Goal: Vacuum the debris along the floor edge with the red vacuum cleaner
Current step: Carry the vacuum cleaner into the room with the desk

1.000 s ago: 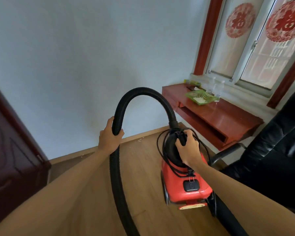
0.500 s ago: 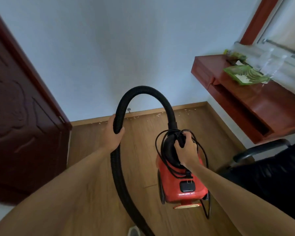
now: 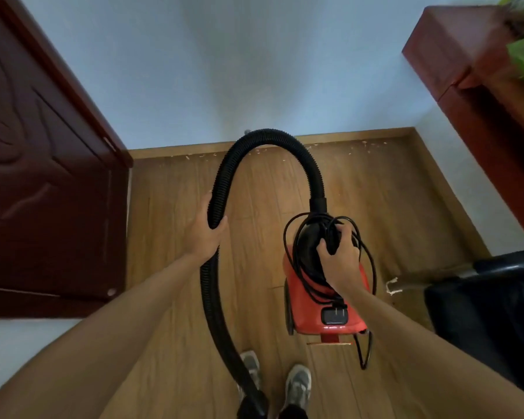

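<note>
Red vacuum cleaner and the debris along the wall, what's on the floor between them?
Head view: bare wood floor separates the red vacuum cleaner from the debris; only the black hose arches above.

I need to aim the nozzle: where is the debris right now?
In the head view, the debris lies scattered along the baseboard of the far wall, ahead of the red vacuum cleaner, from near the door toward the right corner.

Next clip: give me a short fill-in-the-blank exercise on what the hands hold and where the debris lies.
1. The left hand grips the black ____.
2. The right hand holds the vacuum by its top, where a black ____ is bundled.
3. The debris lies along the baseboard, ____ the hose's arch.
4. The door stands on the person's ____ side.

Missing: hose; cord; beyond; left
</note>
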Motion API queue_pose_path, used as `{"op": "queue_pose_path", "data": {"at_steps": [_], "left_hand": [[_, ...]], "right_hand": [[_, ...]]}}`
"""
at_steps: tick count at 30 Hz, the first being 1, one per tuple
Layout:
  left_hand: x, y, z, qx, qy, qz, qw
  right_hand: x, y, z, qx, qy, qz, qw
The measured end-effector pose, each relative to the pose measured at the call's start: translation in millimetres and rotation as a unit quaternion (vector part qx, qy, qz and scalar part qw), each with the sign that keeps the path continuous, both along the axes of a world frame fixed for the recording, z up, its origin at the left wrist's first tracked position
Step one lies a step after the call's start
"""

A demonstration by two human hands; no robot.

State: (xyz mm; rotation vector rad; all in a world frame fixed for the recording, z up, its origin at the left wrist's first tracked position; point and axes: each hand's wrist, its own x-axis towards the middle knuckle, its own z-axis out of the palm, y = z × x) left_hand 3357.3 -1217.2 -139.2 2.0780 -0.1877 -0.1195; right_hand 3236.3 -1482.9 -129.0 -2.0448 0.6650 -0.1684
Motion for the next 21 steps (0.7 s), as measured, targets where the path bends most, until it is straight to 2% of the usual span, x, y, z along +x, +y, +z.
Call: {"op": "queue_pose_path", "data": {"at_steps": [14, 21], "left_hand": [[22.8, -32.2, -199.2, 0.013, 0.089, 0.029, 0.996], [27.4, -59.2, -306.2, 0.064, 0.094, 0.054, 0.992]], "right_hand": [[41.2, -42.8, -213.9, 0.036, 0.046, 0.022, 0.998], [55.6, -80.0, -323.5, 0.050, 0.077, 0.035, 0.995]]}}
